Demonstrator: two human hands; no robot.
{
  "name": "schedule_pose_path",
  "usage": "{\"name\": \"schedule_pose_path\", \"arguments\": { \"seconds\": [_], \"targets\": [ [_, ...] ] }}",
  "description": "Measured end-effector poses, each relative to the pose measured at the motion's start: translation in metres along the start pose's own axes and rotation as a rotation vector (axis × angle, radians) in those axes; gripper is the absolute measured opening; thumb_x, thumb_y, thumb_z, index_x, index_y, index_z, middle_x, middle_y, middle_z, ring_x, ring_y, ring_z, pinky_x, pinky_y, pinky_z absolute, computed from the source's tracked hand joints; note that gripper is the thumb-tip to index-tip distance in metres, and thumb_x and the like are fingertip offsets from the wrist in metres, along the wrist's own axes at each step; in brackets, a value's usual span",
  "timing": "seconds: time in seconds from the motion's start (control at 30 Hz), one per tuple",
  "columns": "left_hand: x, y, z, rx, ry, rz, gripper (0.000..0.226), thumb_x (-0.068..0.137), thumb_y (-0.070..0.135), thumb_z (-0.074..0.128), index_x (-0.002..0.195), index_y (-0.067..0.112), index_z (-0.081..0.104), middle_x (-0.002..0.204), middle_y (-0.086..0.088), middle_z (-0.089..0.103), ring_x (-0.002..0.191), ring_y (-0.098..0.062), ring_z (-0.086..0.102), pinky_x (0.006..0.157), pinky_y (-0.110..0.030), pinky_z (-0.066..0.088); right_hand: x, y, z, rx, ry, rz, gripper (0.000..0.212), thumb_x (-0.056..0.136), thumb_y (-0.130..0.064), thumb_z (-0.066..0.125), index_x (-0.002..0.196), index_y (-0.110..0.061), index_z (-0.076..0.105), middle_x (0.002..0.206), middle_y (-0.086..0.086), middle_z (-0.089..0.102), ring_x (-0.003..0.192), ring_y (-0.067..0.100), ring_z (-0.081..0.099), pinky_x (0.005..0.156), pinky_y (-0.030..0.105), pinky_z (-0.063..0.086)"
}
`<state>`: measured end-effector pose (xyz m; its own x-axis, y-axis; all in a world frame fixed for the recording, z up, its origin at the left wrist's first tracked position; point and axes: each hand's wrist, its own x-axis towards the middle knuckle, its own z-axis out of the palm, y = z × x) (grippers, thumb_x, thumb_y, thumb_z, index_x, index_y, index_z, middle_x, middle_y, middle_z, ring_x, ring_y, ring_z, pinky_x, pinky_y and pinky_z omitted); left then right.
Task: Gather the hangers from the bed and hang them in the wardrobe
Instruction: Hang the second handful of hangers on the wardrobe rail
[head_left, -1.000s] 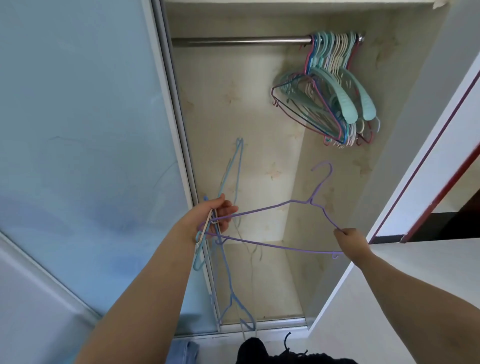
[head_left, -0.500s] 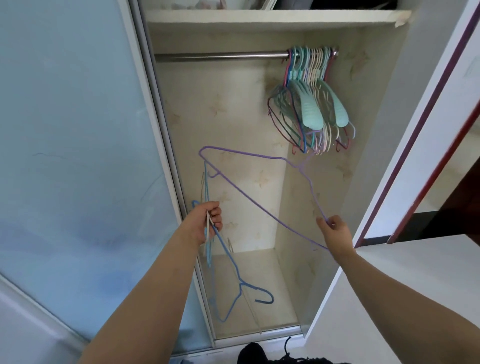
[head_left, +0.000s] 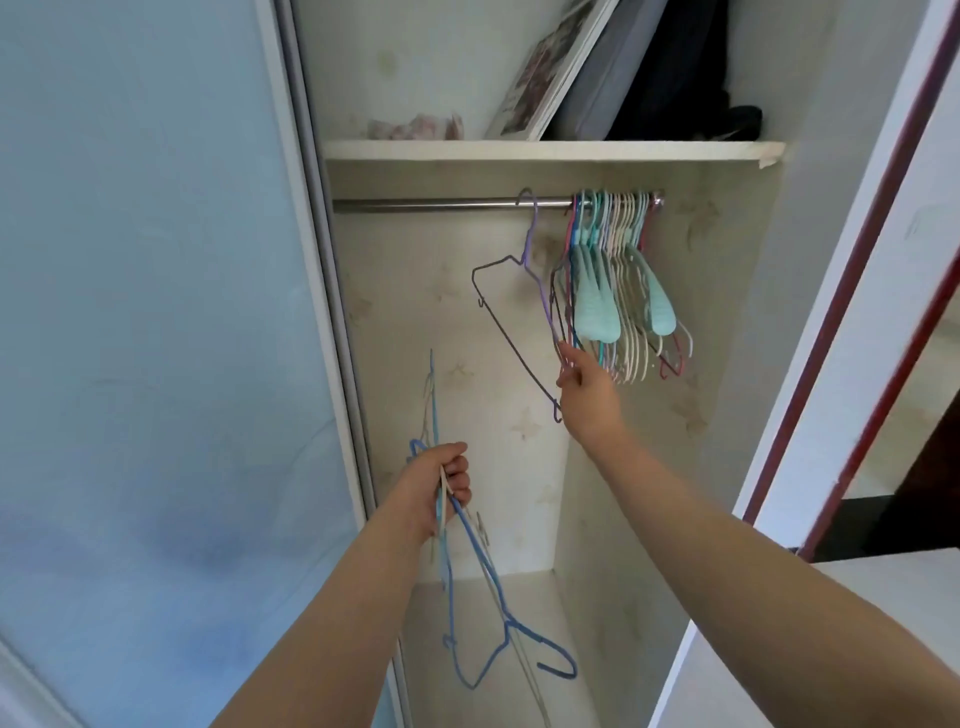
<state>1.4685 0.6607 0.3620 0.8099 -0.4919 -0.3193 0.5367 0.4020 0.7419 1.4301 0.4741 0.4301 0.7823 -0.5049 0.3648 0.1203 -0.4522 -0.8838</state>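
A thin purple wire hanger (head_left: 506, 317) hangs by its hook on the metal rail (head_left: 426, 203) inside the open wardrobe. My right hand (head_left: 584, 379) pinches its lower right corner. To its right, several teal, white and pink hangers (head_left: 618, 291) crowd the rail's right end. My left hand (head_left: 441, 488) is lower, by the door edge, and grips a bundle of blue and white wire hangers (head_left: 478, 587) that dangle hook-down.
A pale blue sliding door (head_left: 156, 338) fills the left. A shelf (head_left: 550, 149) above the rail carries a framed picture, a folder and dark cloth. The wardrobe's right wall and a white panel with red trim (head_left: 852, 312) stand on the right.
My right hand lifted the purple hanger up and hooked it on the rail. The left hand stayed low with its bundle. The view tilted upward, showing the shelf.
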Motion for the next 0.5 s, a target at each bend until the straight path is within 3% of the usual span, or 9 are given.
{"name": "schedule_pose_path", "arguments": {
  "seconds": [0.1,0.17,0.23,0.27,0.33,0.37,0.47,0.5],
  "targets": [
    [-0.005,0.008,0.011,0.016,-0.025,0.046,0.021,0.097,0.015,0.046,0.077,0.017,0.044,0.042,0.006,0.032,0.03,-0.006,0.027,0.037,-0.015,0.024,0.045,-0.031,0.002,-0.002,-0.021,0.018,0.048,0.096,0.002,0.031,0.141,-0.01,0.044,0.104,0.008,0.052,0.085,0.017,0.051,0.062,0.028,0.046],
    [-0.007,0.012,0.015,0.029,-0.016,0.076,0.018,0.098,0.016,0.046,0.08,0.015,0.048,0.043,0.006,0.035,0.031,-0.007,0.03,0.037,-0.016,0.027,0.071,-0.04,0.004,-0.006,-0.065,0.065,0.052,0.093,0.005,0.033,0.142,-0.009,0.042,0.094,0.004,0.054,0.068,0.013,0.055,0.049,0.023,0.042],
    [-0.006,0.014,0.015,0.029,0.011,0.115,0.016,0.097,0.013,0.048,0.081,0.015,0.049,0.045,0.005,0.038,0.034,-0.008,0.035,0.038,-0.018,0.032,0.087,-0.046,0.003,0.0,-0.124,0.131,0.053,0.093,0.006,0.033,0.144,-0.008,0.039,0.077,-0.003,0.045,0.047,0.008,0.048,0.041,0.018,0.035],
    [-0.006,0.015,0.014,0.031,0.024,0.135,0.016,0.097,0.012,0.047,0.082,0.016,0.05,0.046,0.005,0.04,0.036,-0.009,0.037,0.04,-0.019,0.034,0.089,-0.048,0.001,0.01,-0.151,0.161,0.052,0.095,0.006,0.031,0.145,-0.006,0.035,0.08,0.003,0.05,0.041,0.006,0.046,0.038,0.015,0.035],
    [-0.007,0.016,0.01,0.05,0.04,0.16,0.015,0.097,0.011,0.046,0.085,0.016,0.054,0.051,0.004,0.045,0.043,-0.01,0.044,0.049,-0.022,0.038,0.09,-0.05,0.003,0.086,-0.175,0.209,0.052,0.096,0.01,0.022,0.146,-0.003,0.029,0.112,0.029,0.057,0.029,0.007,0.042,0.03,0.011,0.028],
    [-0.008,0.016,0.009,0.071,0.048,0.16,0.016,0.098,0.011,0.046,0.087,0.018,0.056,0.055,0.004,0.049,0.049,-0.011,0.049,0.056,-0.025,0.041,0.091,-0.046,0.007,0.132,-0.166,0.233,0.054,0.095,0.012,0.022,0.146,-0.003,0.03,0.119,0.029,0.056,0.031,0.011,0.042,0.029,0.011,0.027],
    [-0.01,0.015,0.005,0.13,0.067,0.15,0.019,0.097,0.015,0.05,0.089,0.025,0.063,0.072,0.007,0.065,0.081,-0.013,0.064,0.077,-0.038,0.045,0.095,-0.029,0.012,0.113,-0.077,0.27,0.048,0.092,0.005,0.037,0.138,-0.007,0.047,0.084,0.001,0.054,0.055,0.013,0.043,0.047,0.021,0.041],
    [-0.009,0.015,0.004,0.131,0.059,0.151,0.018,0.096,0.016,0.052,0.09,0.027,0.064,0.077,0.008,0.068,0.09,-0.014,0.065,0.079,-0.041,0.044,0.097,-0.022,0.011,0.122,-0.051,0.282,0.045,0.091,0.001,0.041,0.134,-0.008,0.051,0.084,-0.001,0.052,0.062,0.013,0.046,0.058,0.024,0.045]
  ]
}}
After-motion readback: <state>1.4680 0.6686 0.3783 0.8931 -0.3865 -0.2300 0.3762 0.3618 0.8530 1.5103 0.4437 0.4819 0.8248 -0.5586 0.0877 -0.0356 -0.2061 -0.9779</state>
